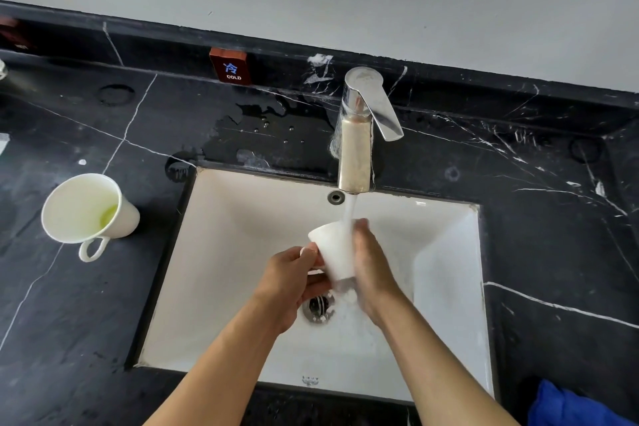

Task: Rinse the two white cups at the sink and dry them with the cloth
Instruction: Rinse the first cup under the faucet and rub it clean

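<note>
One white cup (pixel 332 251) is held over the white sink (pixel 238 218), tilted with its mouth up and away from me, under the running stream from the chrome tap (pixel 358 135). My left hand (pixel 292 282) grips it at the handle side. My right hand (pixel 371 270) is wrapped along its right wall, fingers at the rim in the water. A second white cup (pixel 88 209) stands on the black counter left of the sink, handle toward me, a little yellowish liquid inside. A blue cloth (pixel 567 406) lies at the lower right corner.
The black marble counter (pixel 553 252) surrounds the sink, with puddles behind the basin left of the tap. A red "COLD" sign (pixel 231 70) leans on the backsplash. The drain (pixel 318 308) lies below my hands.
</note>
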